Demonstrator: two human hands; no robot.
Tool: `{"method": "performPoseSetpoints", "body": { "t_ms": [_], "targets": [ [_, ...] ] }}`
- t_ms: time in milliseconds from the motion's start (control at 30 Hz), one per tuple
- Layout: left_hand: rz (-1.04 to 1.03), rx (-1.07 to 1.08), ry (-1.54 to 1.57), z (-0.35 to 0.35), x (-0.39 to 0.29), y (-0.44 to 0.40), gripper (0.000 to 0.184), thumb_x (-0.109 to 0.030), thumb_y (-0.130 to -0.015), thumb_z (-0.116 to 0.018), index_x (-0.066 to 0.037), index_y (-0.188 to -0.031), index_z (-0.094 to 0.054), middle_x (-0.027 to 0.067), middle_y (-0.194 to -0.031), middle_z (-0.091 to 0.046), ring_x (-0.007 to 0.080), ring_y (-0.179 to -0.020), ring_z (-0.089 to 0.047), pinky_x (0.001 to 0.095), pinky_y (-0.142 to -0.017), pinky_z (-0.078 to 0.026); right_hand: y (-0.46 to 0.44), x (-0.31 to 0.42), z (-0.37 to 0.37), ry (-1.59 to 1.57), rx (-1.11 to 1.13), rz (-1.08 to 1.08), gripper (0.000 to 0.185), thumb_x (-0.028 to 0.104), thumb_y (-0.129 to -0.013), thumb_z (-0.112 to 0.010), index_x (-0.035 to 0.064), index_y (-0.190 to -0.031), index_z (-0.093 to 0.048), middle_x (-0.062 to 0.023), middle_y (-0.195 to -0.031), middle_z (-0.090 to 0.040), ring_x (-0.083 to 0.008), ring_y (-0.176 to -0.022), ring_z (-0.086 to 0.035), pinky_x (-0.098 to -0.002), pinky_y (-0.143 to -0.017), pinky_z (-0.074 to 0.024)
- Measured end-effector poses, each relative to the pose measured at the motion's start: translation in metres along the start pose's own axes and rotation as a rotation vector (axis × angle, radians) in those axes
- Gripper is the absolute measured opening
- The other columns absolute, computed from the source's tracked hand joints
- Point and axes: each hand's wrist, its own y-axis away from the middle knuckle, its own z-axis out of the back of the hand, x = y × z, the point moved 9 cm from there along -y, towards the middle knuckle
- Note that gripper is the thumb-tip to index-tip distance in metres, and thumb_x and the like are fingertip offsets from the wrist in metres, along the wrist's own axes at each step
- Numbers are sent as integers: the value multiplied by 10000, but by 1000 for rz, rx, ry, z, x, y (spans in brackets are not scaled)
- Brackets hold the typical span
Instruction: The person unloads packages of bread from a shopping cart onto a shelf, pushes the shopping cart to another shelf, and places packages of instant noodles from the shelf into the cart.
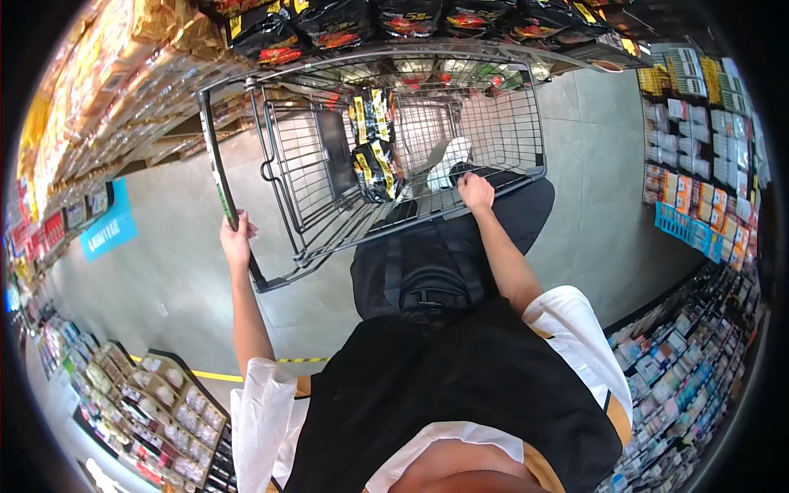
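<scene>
A black wire shopping cart stands in front of me, turned sideways with its handle to the left. My left hand is closed around the cart's handle bar. On the near top rim of the basket, my right hand is closed over the wire edge. Inside the cart lie two black and yellow packets, one behind the other, apart from both hands. Their printing is too small to read.
Black packets fill the shelf just beyond the cart. Stacked wrapped goods rise at the left. Shelving with small goods stands to the right, and a display rack at the lower left. Grey floor shows around the cart.
</scene>
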Motion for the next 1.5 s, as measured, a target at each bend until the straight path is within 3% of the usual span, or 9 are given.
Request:
{"method": "performPoseSetpoints", "body": {
  "t_ms": [1233,1500],
  "targets": [
    [27,-56,10,1,3,8,183,-206,-911,-578,-37,-977,-551,29,-611,-578,90,-516,-523,222,-500,-422,-10,13,20,12,-50,19,315,314,-836,-491,52,-865,-664,-190,-841,-669,-348,-821,-647,-453,-749,-501],
    [25,-66,16,0,4,8,173,-191,-914,-569,-23,-952,-557,41,-607,-573,101,-519,-537,228,-498,-429,-14,14,23,4,-80,28,296,313,-829,-539,50,-874,-668,-191,-830,-668,-350,-806,-648,-449,-729,-506]
  ]
}}
